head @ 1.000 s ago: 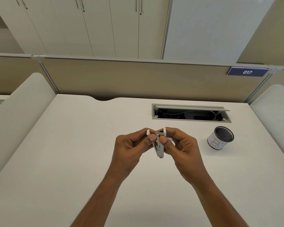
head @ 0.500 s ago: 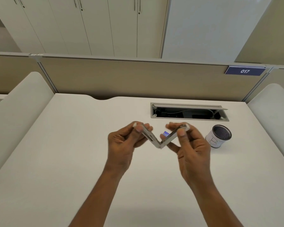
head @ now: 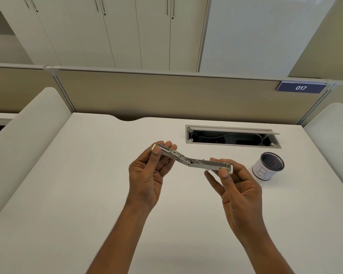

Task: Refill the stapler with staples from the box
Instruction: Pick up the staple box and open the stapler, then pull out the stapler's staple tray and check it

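Note:
A small silver stapler (head: 188, 161) with white end caps is held above the white desk (head: 87, 194), swung open almost flat at its hinge. My left hand (head: 149, 175) pinches the left half near its white tip. My right hand (head: 238, 186) grips the right half, thumb on its end cap. A small blue-purple bit shows just behind the hinge on the right half. No staple box can be made out.
A round white pen cup (head: 267, 166) with a dark mesh inside stands to the right of my right hand. An open cable tray (head: 232, 136) is set in the desk behind. Padded dividers (head: 28, 139) flank both sides, with a beige partition at the back.
The stapler went from folded shut between both hands to spread nearly flat. My hands moved apart, left going left and right going right.

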### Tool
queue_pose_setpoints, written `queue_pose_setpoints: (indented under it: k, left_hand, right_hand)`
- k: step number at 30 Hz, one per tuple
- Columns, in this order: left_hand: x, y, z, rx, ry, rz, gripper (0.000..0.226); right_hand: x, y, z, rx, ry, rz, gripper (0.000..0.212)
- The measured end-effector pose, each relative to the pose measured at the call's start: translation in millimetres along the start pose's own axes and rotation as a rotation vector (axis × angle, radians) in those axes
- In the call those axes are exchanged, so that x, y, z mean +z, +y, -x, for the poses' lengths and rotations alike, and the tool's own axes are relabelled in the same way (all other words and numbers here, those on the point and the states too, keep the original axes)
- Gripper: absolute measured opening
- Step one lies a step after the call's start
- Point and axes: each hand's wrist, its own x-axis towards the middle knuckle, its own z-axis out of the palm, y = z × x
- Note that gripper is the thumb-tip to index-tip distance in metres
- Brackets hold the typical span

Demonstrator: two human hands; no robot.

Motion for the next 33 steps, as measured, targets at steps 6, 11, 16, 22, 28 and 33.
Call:
queue_pose_setpoints:
  k: [6, 11, 16, 22, 28, 33]
  left_hand:
    - [-3.7, -4.3, 5.8, -0.080, 0.053, 0.025, 0.026]
    - [-4.6, -10.9, 12.2, -0.169, 0.075, 0.072, 0.037]
    - [-3.2, -13.6, 15.1, -0.213, 0.103, 0.097, 0.030]
    - [-1.1, -7.9, 11.6, -0.203, 0.118, 0.156, 0.028]
    - [1.1, -2.8, 7.4, -0.190, 0.099, 0.162, 0.028]
    - [6.1, -3.1, 5.8, -0.176, 0.065, 0.132, 0.034]
  right_hand:
    - [-14.2, 18.4, 15.0, 0.103, 0.040, -0.060, 0.023]
    - [-20.8, 24.3, 18.1, 0.129, 0.064, -0.116, 0.024]
    - [-23.1, 26.1, 11.9, 0.146, 0.061, -0.127, 0.026]
    - [-25.0, 24.1, 3.9, 0.132, -0.050, 0.030, 0.031]
    - [-12.0, -2.3, -25.2, -0.089, -0.094, 0.508, 0.025]
    - [24.9, -34.6, -51.8, -0.406, -0.316, 0.838, 0.020]
